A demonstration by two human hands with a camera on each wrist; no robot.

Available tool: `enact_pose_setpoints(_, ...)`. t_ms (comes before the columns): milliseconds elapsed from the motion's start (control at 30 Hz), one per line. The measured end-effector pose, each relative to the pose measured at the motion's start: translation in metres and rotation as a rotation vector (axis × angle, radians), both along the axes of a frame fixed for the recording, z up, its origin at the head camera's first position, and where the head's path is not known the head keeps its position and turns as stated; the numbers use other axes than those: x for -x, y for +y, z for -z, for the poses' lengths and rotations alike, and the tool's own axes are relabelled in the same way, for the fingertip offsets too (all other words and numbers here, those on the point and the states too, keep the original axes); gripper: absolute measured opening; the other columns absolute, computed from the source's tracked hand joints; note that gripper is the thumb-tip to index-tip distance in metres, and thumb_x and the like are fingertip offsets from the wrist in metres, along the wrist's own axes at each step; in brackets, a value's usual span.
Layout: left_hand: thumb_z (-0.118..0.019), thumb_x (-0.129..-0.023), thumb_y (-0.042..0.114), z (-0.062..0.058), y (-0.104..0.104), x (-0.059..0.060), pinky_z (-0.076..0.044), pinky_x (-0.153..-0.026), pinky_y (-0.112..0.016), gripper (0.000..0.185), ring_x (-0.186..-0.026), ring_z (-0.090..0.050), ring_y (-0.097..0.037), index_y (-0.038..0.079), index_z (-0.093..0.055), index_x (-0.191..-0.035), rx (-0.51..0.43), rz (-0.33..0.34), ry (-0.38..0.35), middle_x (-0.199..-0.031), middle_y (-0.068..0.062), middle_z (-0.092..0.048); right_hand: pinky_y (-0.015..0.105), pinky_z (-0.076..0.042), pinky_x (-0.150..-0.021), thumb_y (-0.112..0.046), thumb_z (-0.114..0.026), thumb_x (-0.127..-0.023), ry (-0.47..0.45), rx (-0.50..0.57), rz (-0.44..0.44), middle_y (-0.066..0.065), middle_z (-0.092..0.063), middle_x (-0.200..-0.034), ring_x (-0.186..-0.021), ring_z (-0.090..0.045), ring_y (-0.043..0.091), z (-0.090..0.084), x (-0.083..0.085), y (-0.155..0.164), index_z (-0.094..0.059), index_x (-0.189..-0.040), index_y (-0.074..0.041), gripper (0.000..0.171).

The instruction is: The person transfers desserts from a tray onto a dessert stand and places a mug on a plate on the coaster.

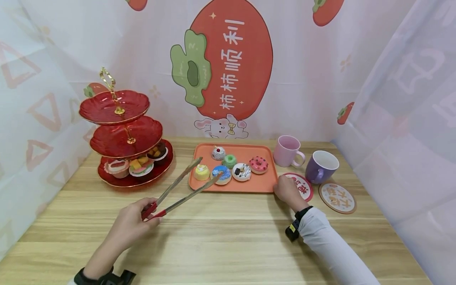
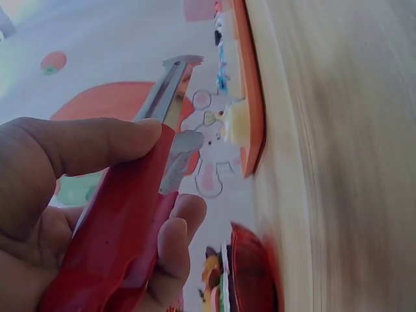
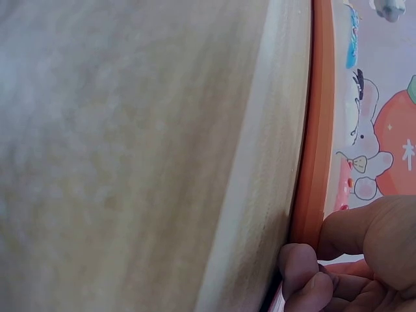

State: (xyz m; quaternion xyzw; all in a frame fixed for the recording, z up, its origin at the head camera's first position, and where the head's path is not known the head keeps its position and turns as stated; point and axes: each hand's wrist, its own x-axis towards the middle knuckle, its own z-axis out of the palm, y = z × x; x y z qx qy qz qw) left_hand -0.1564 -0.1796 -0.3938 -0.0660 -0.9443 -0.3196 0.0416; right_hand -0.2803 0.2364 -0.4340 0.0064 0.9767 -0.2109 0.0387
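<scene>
My left hand (image 1: pixel 132 222) holds metal tongs (image 2: pixel 120 221) by their red handles, thumb on one side and fingers on the other. The tongs' arms are spread over the orange tray (image 1: pixel 261 184); one tip overlaps the blue donut (image 1: pixel 222 181) in the head view, the other appears just above the yellow cake (image 1: pixel 202 173). At the tray's front right corner, my right hand (image 1: pixel 287 191) pinches the rim between thumb and curled fingers. Also on the tray are a green ring (image 1: pixel 229 161), a white cake with a cherry (image 1: pixel 218 154), a white donut (image 1: pixel 246 177) and a pink donut (image 1: pixel 259 165).
A red three-tier stand (image 1: pixel 124 144) with several cupcakes (image 1: pixel 140 166) on its bottom plate stands at the left. Beyond my right hand are a pink mug (image 1: pixel 286 151), a purple mug (image 1: pixel 318 168), a red-edged coaster (image 1: pixel 302 185) and a brown-edged coaster (image 1: pixel 337 198).
</scene>
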Motion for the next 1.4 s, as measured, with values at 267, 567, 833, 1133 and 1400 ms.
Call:
enact_pose_setpoints(267,-0.078,-0.071,0.011,0.002,0.011,0.008,-0.041,-0.064,-0.036,0.045,-0.073,-0.052,-0.019,-0.002,-0.061,-0.111,-0.011,0.035,0.001,-0.087,-0.007,-0.063,0.03,-0.036,-0.05,-0.001,-0.051,-0.082,0.02,-0.013,-0.01,0.008,-0.047,-0.062,-0.055,-0.048,0.022,0.001,0.001,0.0,-0.054,-0.068,-0.001,0.014)
enact_pose_setpoints(567,-0.077,-0.071,0.01,0.003,0.017,0.014,-0.04,-0.061,-0.034,0.044,-0.07,-0.05,-0.021,-0.002,-0.061,-0.111,0.005,0.05,-0.019,-0.079,-0.003,-0.058,0.032,-0.037,-0.052,0.0,-0.052,-0.081,0.049,-0.015,-0.026,0.009,-0.047,-0.062,-0.057,-0.047,0.023,0.002,0.0,0.002,-0.054,-0.07,0.001,0.012)
enact_pose_setpoints(833,-0.078,-0.071,0.01,0.004,0.022,0.018,-0.041,-0.062,-0.035,0.045,-0.069,-0.05,-0.018,-0.003,-0.061,-0.111,0.02,0.074,-0.022,-0.083,-0.006,-0.06,0.032,-0.037,-0.051,0.001,-0.052,-0.08,0.057,-0.009,-0.023,0.009,-0.046,-0.061,-0.056,-0.047,0.023,0.002,-0.001,0.001,-0.054,-0.069,0.0,0.012)
enact_pose_setpoints(1133,-0.077,-0.072,0.01,0.008,0.027,0.024,-0.038,-0.058,-0.034,0.045,-0.065,-0.046,-0.017,-0.002,-0.061,-0.112,0.031,0.091,-0.023,-0.075,-0.003,-0.054,0.029,-0.035,-0.049,0.0,-0.052,-0.082,0.036,0.008,-0.004,0.008,-0.047,-0.062,-0.054,-0.047,0.021,0.001,-0.001,0.0,-0.054,-0.07,0.0,0.012)
enact_pose_setpoints(1400,-0.077,-0.072,0.01,0.012,0.029,0.029,-0.038,-0.059,-0.034,0.043,-0.066,-0.047,-0.017,-0.003,-0.061,-0.11,0.041,0.09,-0.025,-0.076,-0.003,-0.055,0.03,-0.036,-0.05,0.001,-0.051,-0.081,0.049,0.0,-0.012,0.008,-0.047,-0.062,-0.055,-0.047,0.022,0.001,-0.003,0.0,-0.054,-0.07,-0.001,0.012)
